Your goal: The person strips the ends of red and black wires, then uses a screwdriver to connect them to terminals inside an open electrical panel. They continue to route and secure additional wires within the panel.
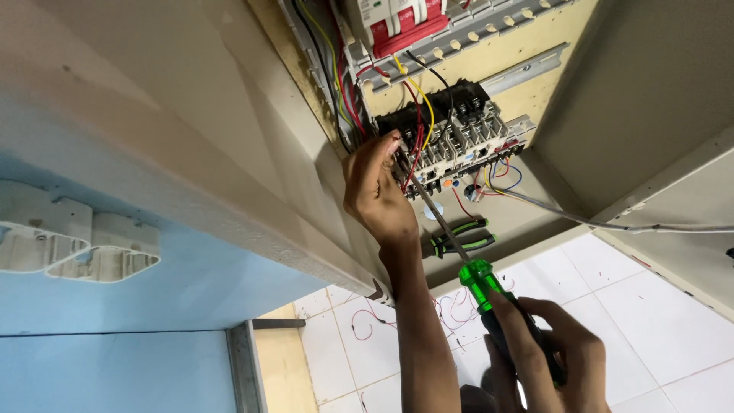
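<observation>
Screwdriver [468, 264] gripped tight by right hand [547, 352] — tip steadied at terminal block [459, 141] by pinching left hand [376, 191]; wires [417, 115] left loose.

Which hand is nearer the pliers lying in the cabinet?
Left. The left hand is up at the terminal block, just beside and above the pliers. The right hand grips the screwdriver handle, lower and farther away.

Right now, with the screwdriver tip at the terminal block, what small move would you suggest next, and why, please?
Probably seat the tip squarely before turning. The right hand holds the green-handled screwdriver far back on its long shaft, while the left hand steadies the tip among red and yellow wires, where it could slip.
</observation>
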